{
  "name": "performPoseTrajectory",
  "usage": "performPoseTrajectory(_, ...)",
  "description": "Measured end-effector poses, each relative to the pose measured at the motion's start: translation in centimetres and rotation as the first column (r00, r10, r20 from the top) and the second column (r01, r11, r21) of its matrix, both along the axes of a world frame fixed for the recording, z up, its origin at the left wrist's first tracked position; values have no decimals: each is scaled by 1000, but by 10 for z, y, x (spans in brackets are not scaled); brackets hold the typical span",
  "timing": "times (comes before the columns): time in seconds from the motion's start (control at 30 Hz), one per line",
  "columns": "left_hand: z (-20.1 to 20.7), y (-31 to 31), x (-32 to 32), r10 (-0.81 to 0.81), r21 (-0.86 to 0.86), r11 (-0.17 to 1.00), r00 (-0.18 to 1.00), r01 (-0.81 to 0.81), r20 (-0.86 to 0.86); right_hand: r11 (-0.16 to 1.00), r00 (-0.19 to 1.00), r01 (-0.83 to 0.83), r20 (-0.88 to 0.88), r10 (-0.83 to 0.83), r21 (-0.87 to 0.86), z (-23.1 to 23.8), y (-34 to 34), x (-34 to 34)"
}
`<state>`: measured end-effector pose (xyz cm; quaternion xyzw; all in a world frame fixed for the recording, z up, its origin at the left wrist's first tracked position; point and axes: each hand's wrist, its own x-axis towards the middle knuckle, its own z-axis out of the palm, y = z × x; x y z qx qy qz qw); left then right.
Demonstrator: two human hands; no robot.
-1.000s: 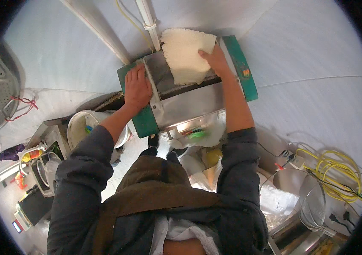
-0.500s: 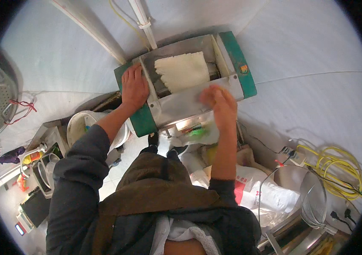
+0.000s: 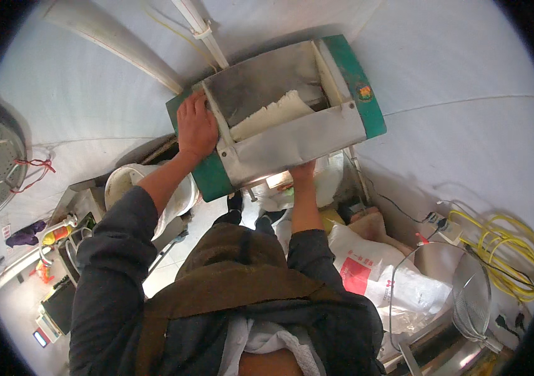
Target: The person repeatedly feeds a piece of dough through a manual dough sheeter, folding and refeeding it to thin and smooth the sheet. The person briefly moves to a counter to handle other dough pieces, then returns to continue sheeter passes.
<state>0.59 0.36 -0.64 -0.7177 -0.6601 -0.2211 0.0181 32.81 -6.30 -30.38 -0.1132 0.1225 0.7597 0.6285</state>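
Note:
A dough-rolling machine (image 3: 292, 145) with a metal hopper and green end panels stands in front of me. A pale sheet of dough (image 3: 273, 115) lies in its hopper, its ragged upper edge showing above the metal front plate. My left hand (image 3: 197, 128) rests on the left end of the machine with its fingers stretched over the green panel and the hopper's side wall. Below the front plate is my right hand (image 3: 303, 170), reaching up under the machine's lower edge. Its fingers are hidden there, so what they touch cannot be seen.
A white bucket (image 3: 130, 182) stands at the machine's lower left. White printed sacks (image 3: 380, 269) and a wire-mesh strainer (image 3: 471, 297) are at the right, near a coiled yellow cable (image 3: 499, 250). A perforated metal pan (image 3: 0, 163) hangs on the left wall.
The dough sheet has sunk lower into the hopper. My right hand has moved from the front plate down beneath the machine. My left hand stays on the left end.

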Motion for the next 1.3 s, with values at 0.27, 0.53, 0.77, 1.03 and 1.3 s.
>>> performPoseTrajectory(0.27, 6, -2, 6, -6, -15, 1000, 999, 7, 36, 955, -462, -297, 874, -152, 9, 19, 2, -13)
performPoseTrajectory(0.53, 7, -2, 7, -20, -28, 999, 998, 21, 57, 882, -571, -414, 818, -60, -225, -24, -19, -1)
performPoseTrajectory(0.77, 3, -4, 0, 43, -49, 998, 999, -43, -2, 835, 667, -145, 570, 479, -531, 33, -46, 17)
performPoseTrajectory(1.03, 9, -8, 0, 28, -24, 999, 999, -28, 20, 772, 142, -45, 761, 633, -634, 136, -126, 49)
performPoseTrajectory(1.3, 7, -6, 3, -10, 40, 999, 1000, 10, -5, 659, -259, -628, 909, 326, -415, 409, -67, 85)
